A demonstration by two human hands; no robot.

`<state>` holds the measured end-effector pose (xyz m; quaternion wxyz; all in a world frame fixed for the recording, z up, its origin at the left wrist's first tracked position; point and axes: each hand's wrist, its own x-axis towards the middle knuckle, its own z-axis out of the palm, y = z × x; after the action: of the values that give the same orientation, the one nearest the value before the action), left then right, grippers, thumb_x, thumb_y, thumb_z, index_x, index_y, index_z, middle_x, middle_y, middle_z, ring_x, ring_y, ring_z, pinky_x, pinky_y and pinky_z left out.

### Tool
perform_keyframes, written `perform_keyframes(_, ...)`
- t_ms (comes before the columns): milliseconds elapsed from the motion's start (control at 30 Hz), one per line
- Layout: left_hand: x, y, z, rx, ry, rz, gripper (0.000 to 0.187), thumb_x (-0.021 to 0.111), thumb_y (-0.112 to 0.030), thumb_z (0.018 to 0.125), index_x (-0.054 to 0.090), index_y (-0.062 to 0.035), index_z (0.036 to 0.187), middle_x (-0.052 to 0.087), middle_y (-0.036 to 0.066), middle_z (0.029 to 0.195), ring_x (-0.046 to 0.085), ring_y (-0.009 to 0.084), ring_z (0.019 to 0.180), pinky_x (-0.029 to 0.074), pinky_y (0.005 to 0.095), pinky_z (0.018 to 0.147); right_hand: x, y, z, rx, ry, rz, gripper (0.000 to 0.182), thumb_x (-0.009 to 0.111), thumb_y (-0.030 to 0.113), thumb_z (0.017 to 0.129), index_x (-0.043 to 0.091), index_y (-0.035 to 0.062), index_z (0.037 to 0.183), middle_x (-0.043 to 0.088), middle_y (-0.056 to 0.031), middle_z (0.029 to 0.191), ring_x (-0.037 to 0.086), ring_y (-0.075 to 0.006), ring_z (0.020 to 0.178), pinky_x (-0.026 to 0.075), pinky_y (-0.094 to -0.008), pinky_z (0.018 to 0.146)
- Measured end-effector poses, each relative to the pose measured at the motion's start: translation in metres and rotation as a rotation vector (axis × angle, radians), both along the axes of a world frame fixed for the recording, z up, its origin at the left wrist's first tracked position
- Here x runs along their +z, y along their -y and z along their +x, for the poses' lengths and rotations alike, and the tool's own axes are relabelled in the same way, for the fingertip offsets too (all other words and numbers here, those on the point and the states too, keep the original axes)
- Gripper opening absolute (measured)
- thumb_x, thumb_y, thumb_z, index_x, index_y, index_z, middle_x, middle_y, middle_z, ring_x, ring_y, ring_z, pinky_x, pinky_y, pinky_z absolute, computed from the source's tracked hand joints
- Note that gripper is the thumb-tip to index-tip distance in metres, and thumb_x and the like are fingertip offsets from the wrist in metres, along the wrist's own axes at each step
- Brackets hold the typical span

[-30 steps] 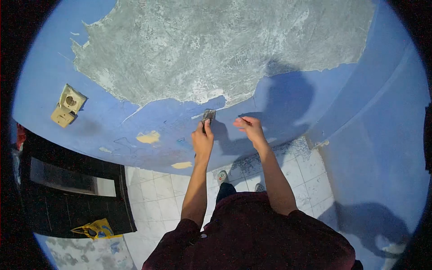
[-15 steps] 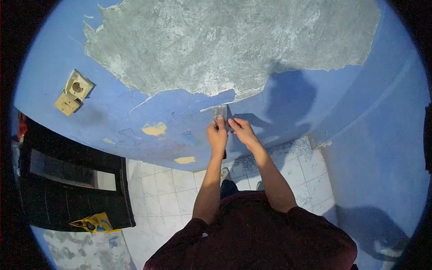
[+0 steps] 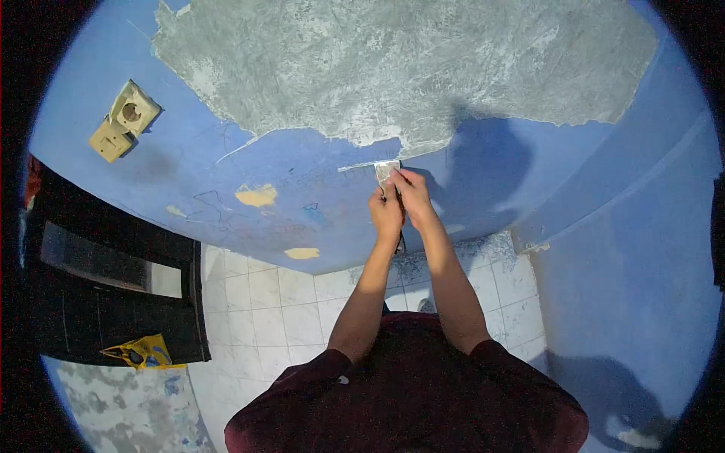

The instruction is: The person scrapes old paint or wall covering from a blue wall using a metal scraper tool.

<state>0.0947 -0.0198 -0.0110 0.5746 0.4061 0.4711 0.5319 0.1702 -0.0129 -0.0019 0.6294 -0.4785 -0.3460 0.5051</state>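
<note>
A scraper (image 3: pixel 385 167) with a broad, pale metal blade is held against the blue wall (image 3: pixel 302 162), just under the ragged lower edge of the bare grey patch (image 3: pixel 393 75). My left hand (image 3: pixel 386 217) is closed around its handle, which is mostly hidden by the fingers. From the right, my right hand (image 3: pixel 415 196) has its fingers closed at the blade, close beside the left fingers. A thin whitish strip of lifted paint (image 3: pixel 356 167) runs left from the blade.
A beige wall socket (image 3: pixel 131 112) hangs askew at left. Pale yellow patches (image 3: pixel 257 195) mark the lower wall. White floor tiles (image 3: pixel 257 309) lie below. A dark door-like panel (image 3: pixel 113 279) stands at left, with a yellow bag (image 3: pixel 147 352) by it. Another blue wall (image 3: pixel 627 279) rises at right.
My right hand has moved in from beside the scraper to its blade. Both hands and the scraper now appear slightly further right, and the view has shifted a little.
</note>
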Motion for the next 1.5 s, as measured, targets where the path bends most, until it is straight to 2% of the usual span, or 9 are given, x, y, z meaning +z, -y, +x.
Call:
perform_keyframes(67, -0.01, -0.006, 0.005, 0.081, -0.145, 0.116, 0.034, 0.052, -0.028, 0.098, 0.06, 0.0007, 0.081, 0.053, 0.003, 0.056, 0.044, 0.009, 0.045, 0.033, 0.0289, 0.04, -0.003, -0.005, 0.0, 0.066, -0.121, 0.037, 0.03, 0.054, 0.023, 0.097, 0.065, -0.005, 0.104, 0.069, -0.0092, 0.093, 0.061, -0.0126, 0.078, 0.049, -0.0274, 0.072)
perform_keyframes(367, 0.008, 0.0, 0.017, 0.181, -0.325, 0.213, 0.039, 0.051, -0.028, 0.098, 0.062, 0.0066, 0.084, 0.057, 0.006, 0.06, 0.049, 0.0107, 0.057, 0.038, 0.0316, 0.051, -0.005, -0.012, 0.005, 0.045, -0.148, 0.012, 0.028, 0.053, 0.019, 0.096, 0.067, -0.0055, 0.096, 0.07, -0.0088, 0.088, 0.059, -0.0104, 0.074, 0.049, -0.0266, 0.067)
perform_keyframes(600, -0.02, -0.009, 0.028, 0.211, -0.161, 0.19, 0.042, 0.05, -0.031, 0.098, 0.061, 0.0056, 0.081, 0.058, 0.007, 0.062, 0.048, 0.0111, 0.058, 0.038, 0.0323, 0.053, -0.009, -0.018, 0.01, -0.044, 0.14, -0.045, 0.031, 0.055, 0.019, 0.097, 0.066, -0.008, 0.085, 0.067, -0.0082, 0.078, 0.06, -0.0119, 0.067, 0.051, -0.0275, 0.06)
perform_keyframes(700, -0.028, -0.014, 0.025, 0.19, -0.067, 0.114, 0.041, 0.051, -0.031, 0.098, 0.062, 0.0053, 0.081, 0.057, 0.007, 0.062, 0.048, 0.0116, 0.059, 0.038, 0.0329, 0.053, -0.035, -0.032, 0.007, -0.125, 0.24, -0.017, 0.032, 0.058, 0.022, 0.094, 0.067, -0.0068, 0.082, 0.067, -0.0065, 0.074, 0.054, -0.011, 0.061, 0.044, -0.03, 0.055)
perform_keyframes(767, -0.035, -0.018, 0.017, 0.138, -0.154, 0.166, 0.041, 0.051, -0.03, 0.098, 0.062, 0.0048, 0.08, 0.058, 0.006, 0.062, 0.051, 0.0119, 0.059, 0.039, 0.0323, 0.053, -0.039, -0.032, 0.003, -0.106, 0.135, 0.002, 0.03, 0.056, 0.015, 0.096, 0.064, -0.008, 0.078, 0.067, -0.0091, 0.074, 0.065, -0.0153, 0.068, 0.052, -0.0287, 0.059)
perform_keyframes(900, 0.001, -0.01, 0.006, 0.061, -0.445, 0.118, 0.044, 0.052, -0.037, 0.098, 0.064, 0.0039, 0.085, 0.063, 0.006, 0.074, 0.052, 0.0102, 0.066, 0.043, 0.0293, 0.057, -0.005, -0.017, -0.009, -0.11, -0.198, 0.003, 0.031, 0.056, 0.015, 0.096, 0.061, -0.0061, 0.074, 0.061, -0.004, 0.067, 0.063, -0.0134, 0.066, 0.05, -0.0278, 0.057)
perform_keyframes(1100, -0.026, -0.016, 0.021, 0.181, -0.207, 0.219, 0.044, 0.054, -0.036, 0.097, 0.065, 0.0053, 0.086, 0.06, 0.003, 0.065, 0.049, 0.0102, 0.059, 0.041, 0.0301, 0.052, -0.021, -0.023, 0.013, -0.097, 0.354, 0.012, 0.032, 0.058, 0.019, 0.093, 0.063, -0.0062, 0.074, 0.061, -0.0043, 0.064, 0.05, -0.0088, 0.06, 0.044, -0.0291, 0.055)
perform_keyframes(1233, -0.016, -0.018, 0.004, 0.104, -0.344, 0.224, 0.044, 0.051, -0.034, 0.098, 0.062, 0.0043, 0.08, 0.057, 0.007, 0.061, 0.046, 0.0107, 0.058, 0.038, 0.0325, 0.051, -0.032, -0.03, -0.012, -0.223, 0.014, 0.082, 0.032, 0.059, 0.017, 0.092, 0.058, -0.0065, 0.07, 0.053, -0.0023, 0.058, 0.043, -0.0085, 0.058, 0.039, -0.0303, 0.052)
perform_keyframes(1500, -0.029, -0.02, 0.019, 0.173, -0.224, 0.295, 0.039, 0.052, -0.033, 0.099, 0.062, 0.0026, 0.087, 0.058, 0.003, 0.066, 0.05, 0.0088, 0.059, 0.039, 0.0278, 0.05, -0.023, -0.025, 0.005, -0.146, 0.243, 0.084, 0.028, 0.058, 0.02, 0.093, 0.067, -0.0057, 0.086, 0.064, -0.0047, 0.066, 0.054, -0.0084, 0.063, 0.046, -0.0292, 0.058)
